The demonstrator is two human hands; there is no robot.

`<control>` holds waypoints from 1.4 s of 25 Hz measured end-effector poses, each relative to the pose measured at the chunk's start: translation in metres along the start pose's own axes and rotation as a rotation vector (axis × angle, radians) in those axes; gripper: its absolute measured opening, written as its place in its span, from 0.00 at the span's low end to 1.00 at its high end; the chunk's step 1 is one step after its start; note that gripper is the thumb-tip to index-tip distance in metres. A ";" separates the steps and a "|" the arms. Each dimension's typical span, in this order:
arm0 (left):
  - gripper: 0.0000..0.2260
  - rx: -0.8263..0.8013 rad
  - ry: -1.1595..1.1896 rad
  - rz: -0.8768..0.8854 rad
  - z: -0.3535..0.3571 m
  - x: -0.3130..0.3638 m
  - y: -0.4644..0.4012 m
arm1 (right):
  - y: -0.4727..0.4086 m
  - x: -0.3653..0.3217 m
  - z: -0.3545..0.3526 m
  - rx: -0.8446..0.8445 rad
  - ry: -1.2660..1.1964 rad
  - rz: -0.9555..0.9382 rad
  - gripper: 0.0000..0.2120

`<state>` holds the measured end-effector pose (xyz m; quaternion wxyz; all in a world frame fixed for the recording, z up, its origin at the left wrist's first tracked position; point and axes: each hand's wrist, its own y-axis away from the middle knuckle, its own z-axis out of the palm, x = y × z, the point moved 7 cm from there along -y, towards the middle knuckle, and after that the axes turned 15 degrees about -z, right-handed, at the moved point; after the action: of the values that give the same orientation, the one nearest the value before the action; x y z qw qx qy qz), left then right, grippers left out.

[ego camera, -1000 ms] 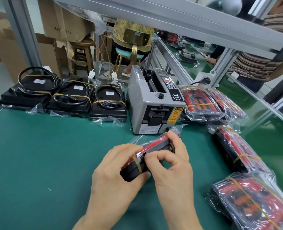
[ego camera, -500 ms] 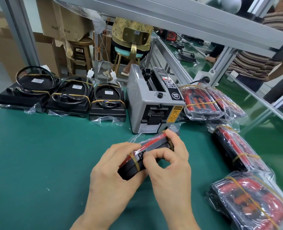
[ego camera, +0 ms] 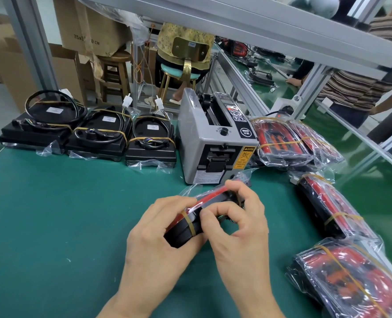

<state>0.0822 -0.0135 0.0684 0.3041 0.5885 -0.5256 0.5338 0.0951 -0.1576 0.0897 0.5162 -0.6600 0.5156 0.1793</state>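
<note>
Holding a bagged red-and-black pack [ego camera: 213, 195] just in front of the grey tape dispenser [ego camera: 204, 143], tilted with its far end rising toward the machine. Gripping the near end with the left hand [ego camera: 153, 239], fingers curled under it. Curling the right hand [ego camera: 243, 228] round the far side, thumb and forefinger pinching at the yellow rubber band [ego camera: 188, 222] that crosses the pack. Probably seating or shifting that band. Risking a snapped band or a torn bag by stretching too hard. Risking a drop onto the green mat [ego camera: 64, 226] by loosening either grip on the slick plastic. Leaving untouched more banded packs [ego camera: 280, 143] to the dispenser's right and black units [ego camera: 151, 145] with coiled cables to its left.
</note>
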 end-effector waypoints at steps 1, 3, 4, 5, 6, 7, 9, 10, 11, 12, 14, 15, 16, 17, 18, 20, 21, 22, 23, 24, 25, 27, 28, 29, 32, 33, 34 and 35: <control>0.21 -0.001 0.003 0.000 0.000 0.000 0.000 | 0.000 0.000 0.000 -0.004 0.003 -0.004 0.02; 0.21 -0.001 0.007 -0.002 0.000 0.000 0.000 | 0.000 0.003 0.001 -0.021 -0.006 0.030 0.04; 0.21 0.002 0.012 -0.003 0.000 0.000 0.000 | -0.001 0.004 0.002 -0.029 -0.005 0.042 0.04; 0.21 0.004 0.014 -0.004 0.000 0.000 -0.001 | -0.001 0.005 0.002 -0.033 -0.001 0.048 0.04; 0.21 0.005 0.014 -0.006 0.000 0.000 -0.001 | -0.002 0.004 0.002 -0.032 0.001 0.052 0.03; 0.21 0.006 0.013 -0.006 0.000 0.000 -0.001 | -0.002 0.004 0.002 -0.030 0.001 0.054 0.03; 0.21 0.002 0.014 -0.009 0.000 0.000 -0.001 | -0.002 0.003 0.001 -0.024 0.007 0.054 0.03; 0.20 -0.002 0.016 -0.011 0.000 0.000 -0.001 | -0.002 0.003 0.001 -0.022 0.009 0.054 0.03; 0.20 -0.003 0.017 -0.012 0.000 0.000 -0.001 | -0.002 0.003 0.001 -0.021 0.012 0.054 0.04; 0.20 -0.001 0.016 -0.012 0.000 0.000 -0.001 | -0.003 0.003 0.002 -0.022 0.016 0.051 0.05; 0.21 0.000 0.013 -0.010 -0.001 0.000 0.000 | -0.004 0.003 0.002 -0.027 0.025 0.036 0.07; 0.21 -0.003 0.013 -0.012 0.000 0.000 0.000 | -0.004 0.002 0.002 -0.030 0.028 0.031 0.08; 0.21 -0.006 0.014 -0.013 0.000 0.001 0.000 | -0.004 0.002 0.002 -0.031 0.029 0.030 0.08; 0.21 -0.006 0.015 -0.012 0.000 0.001 0.000 | -0.005 0.003 0.002 -0.031 0.033 0.028 0.08; 0.21 -0.007 0.014 -0.010 0.000 0.001 0.000 | -0.005 0.002 0.002 -0.027 0.043 0.025 0.08; 0.21 -0.005 0.010 -0.002 0.001 0.002 0.000 | -0.006 0.000 0.001 -0.015 0.071 0.015 0.07; 0.20 -0.003 0.008 0.000 0.001 0.002 0.000 | -0.006 -0.001 0.002 -0.009 0.084 0.015 0.06; 0.20 -0.001 0.008 0.000 0.001 0.002 0.000 | -0.005 -0.002 0.002 -0.006 0.090 0.021 0.06; 0.20 0.003 0.009 -0.002 0.000 0.003 0.000 | -0.005 -0.002 0.002 -0.008 0.084 0.032 0.06; 0.20 0.006 0.012 -0.003 0.000 0.003 0.000 | -0.003 -0.001 0.003 -0.012 0.069 0.047 0.07; 0.20 0.008 0.013 -0.004 0.000 0.003 0.000 | -0.003 0.001 0.003 -0.019 0.054 0.063 0.08; 0.20 0.006 0.016 -0.013 0.000 0.002 0.000 | -0.004 0.003 0.004 -0.040 0.036 0.082 0.09; 0.20 0.005 0.018 -0.017 0.000 0.001 -0.001 | -0.005 0.003 0.004 -0.048 0.035 0.081 0.09; 0.21 0.006 0.017 -0.018 0.000 0.001 -0.001 | -0.006 0.003 0.005 -0.055 0.036 0.075 0.10; 0.21 0.005 0.011 -0.013 0.000 0.002 0.000 | -0.007 0.003 0.004 -0.054 0.034 0.046 0.08; 0.21 0.008 0.012 -0.012 -0.001 0.001 0.000 | -0.008 0.004 0.004 -0.056 0.014 0.044 0.07; 0.21 0.012 0.010 -0.010 -0.001 0.001 0.000 | -0.007 0.007 0.004 -0.061 -0.020 0.050 0.07; 0.21 0.015 0.006 -0.008 -0.001 0.001 0.000 | -0.006 0.010 0.004 -0.067 -0.061 0.066 0.08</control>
<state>0.0817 -0.0132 0.0698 0.3033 0.5915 -0.5181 0.5382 0.1053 -0.1595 0.0831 0.5030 -0.6538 0.5148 0.2333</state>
